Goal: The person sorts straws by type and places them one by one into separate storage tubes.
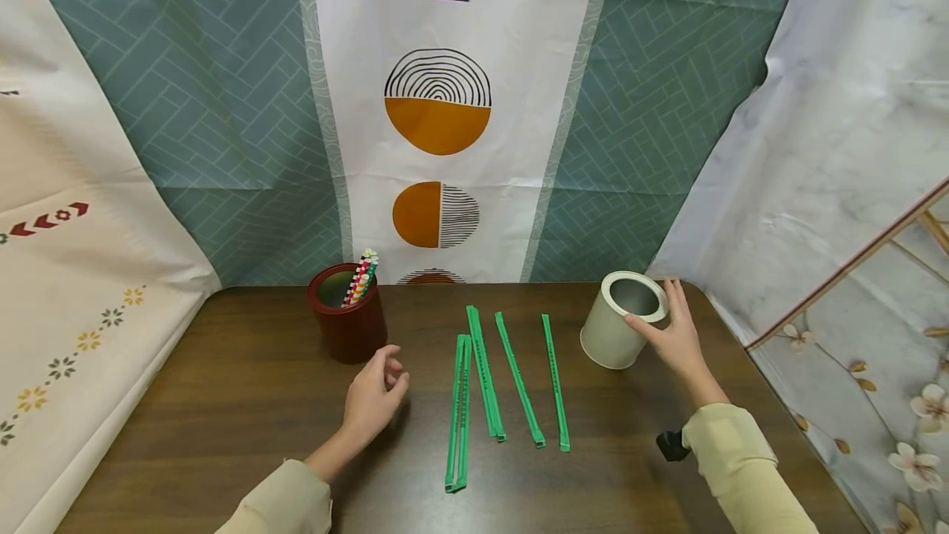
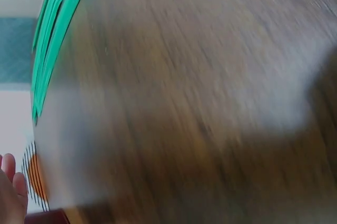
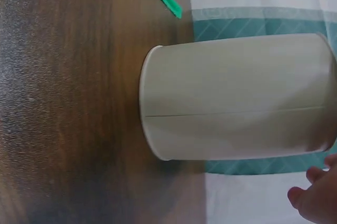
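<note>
On the right, a cream-coloured can (image 1: 612, 344) stands upright with its top uncovered. My right hand (image 1: 678, 340) is at its rim, thumb at the near edge and straight fingers along the right side. In the right wrist view the can (image 3: 237, 97) fills the middle, with fingertips (image 3: 296, 196) apart from its wall. My left hand (image 1: 371, 398) hangs loosely curled near a dark red container (image 1: 354, 330), holding nothing. Slim patterned sticks (image 1: 361, 277) lean inside that container. Several thin green printed strips (image 1: 520, 381) lie between the hands.
The brown wooden table (image 1: 222, 402) meets a patterned cloth backdrop (image 1: 437, 262) at its far edge. Other cloths hang at the left and right sides. A small black object (image 1: 672, 446) shows beside the right sleeve.
</note>
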Tool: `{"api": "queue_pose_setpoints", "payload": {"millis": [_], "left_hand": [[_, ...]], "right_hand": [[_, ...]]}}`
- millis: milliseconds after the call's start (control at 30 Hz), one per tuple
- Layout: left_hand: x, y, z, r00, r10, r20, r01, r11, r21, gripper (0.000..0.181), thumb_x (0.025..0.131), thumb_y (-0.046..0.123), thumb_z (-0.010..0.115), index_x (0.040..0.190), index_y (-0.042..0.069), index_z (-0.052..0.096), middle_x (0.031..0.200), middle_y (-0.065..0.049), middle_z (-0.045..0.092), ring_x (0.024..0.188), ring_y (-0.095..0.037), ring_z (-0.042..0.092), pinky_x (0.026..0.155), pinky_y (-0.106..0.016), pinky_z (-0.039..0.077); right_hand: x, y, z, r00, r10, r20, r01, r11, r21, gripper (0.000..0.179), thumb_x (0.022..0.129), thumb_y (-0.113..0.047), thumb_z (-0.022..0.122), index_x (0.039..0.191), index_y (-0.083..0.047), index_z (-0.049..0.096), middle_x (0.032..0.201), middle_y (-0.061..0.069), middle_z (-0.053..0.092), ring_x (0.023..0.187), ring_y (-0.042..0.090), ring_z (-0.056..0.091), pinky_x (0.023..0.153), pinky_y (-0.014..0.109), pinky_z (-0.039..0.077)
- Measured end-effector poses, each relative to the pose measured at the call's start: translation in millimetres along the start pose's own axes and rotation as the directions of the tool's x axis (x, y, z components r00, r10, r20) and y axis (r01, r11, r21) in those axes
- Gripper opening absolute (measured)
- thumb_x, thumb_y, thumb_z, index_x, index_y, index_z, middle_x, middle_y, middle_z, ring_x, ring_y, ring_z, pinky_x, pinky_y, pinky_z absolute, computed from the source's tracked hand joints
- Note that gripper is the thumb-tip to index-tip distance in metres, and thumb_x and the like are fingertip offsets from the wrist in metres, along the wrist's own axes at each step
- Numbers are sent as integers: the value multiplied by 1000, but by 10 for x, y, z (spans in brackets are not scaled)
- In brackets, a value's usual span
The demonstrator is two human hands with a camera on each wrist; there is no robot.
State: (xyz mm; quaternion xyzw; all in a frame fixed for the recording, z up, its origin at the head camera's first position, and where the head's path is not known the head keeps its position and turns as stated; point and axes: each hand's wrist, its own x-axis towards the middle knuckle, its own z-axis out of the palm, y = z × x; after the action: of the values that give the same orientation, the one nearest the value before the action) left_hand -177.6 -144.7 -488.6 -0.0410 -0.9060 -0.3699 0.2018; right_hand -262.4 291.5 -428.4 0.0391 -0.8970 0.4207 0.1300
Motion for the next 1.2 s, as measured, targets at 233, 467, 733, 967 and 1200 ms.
{"api": "queue_pose_setpoints", "payload": {"millis": [233, 467, 733, 967, 1200], "left_hand": [[-16, 83, 187, 995, -25, 99, 25, 1000, -3, 41, 75, 12, 65, 114, 7, 52, 82, 2, 59, 66, -7, 55, 54, -20, 41], [3, 115, 288, 990, -40, 137, 44, 999, -26, 40, 76, 13, 65, 113, 7, 53, 82, 3, 60, 65, -8, 55, 57, -22, 43], [82, 79, 391, 979, -111, 172, 129, 987, -99, 42, 78, 13, 64, 118, 5, 51, 86, -2, 62, 65, -6, 53, 58, -21, 42], [152, 89, 500, 973, -147, 176, 177, 969, -170, 44, 79, 14, 64, 119, 3, 51, 89, -7, 64, 67, -10, 55, 57, -22, 43], [240, 85, 644, 972, -155, 175, 184, 970, -161, 46, 78, 13, 65, 120, 3, 50, 88, -6, 64, 68, -11, 57, 59, -23, 45]], "right_hand": [[-29, 88, 39, 995, 95, -19, -93, 993, 68, 92, 78, -36, 65, 143, -9, 6, 149, 13, 7, 136, 34, 7, 104, 56, 14], [-53, 79, 67, 991, 126, -40, -123, 990, 68, 86, 80, -33, 63, 143, -9, 10, 142, 20, 23, 106, 19, 40, 82, 18, 39], [-68, 56, 76, 986, 159, -60, -152, 984, 97, 84, 80, -32, 64, 143, -9, 13, 134, 19, 38, 81, -3, 39, 64, 5, 36], [-70, 37, 92, 985, 155, -69, -145, 980, 138, 83, 80, -27, 65, 142, -8, 14, 125, 19, 44, 74, -7, 42, 62, 5, 37], [-63, 48, 119, 985, 156, -72, -143, 977, 155, 83, 79, -27, 65, 142, -7, 15, 129, 19, 42, 74, -7, 42, 62, 4, 37]]}}
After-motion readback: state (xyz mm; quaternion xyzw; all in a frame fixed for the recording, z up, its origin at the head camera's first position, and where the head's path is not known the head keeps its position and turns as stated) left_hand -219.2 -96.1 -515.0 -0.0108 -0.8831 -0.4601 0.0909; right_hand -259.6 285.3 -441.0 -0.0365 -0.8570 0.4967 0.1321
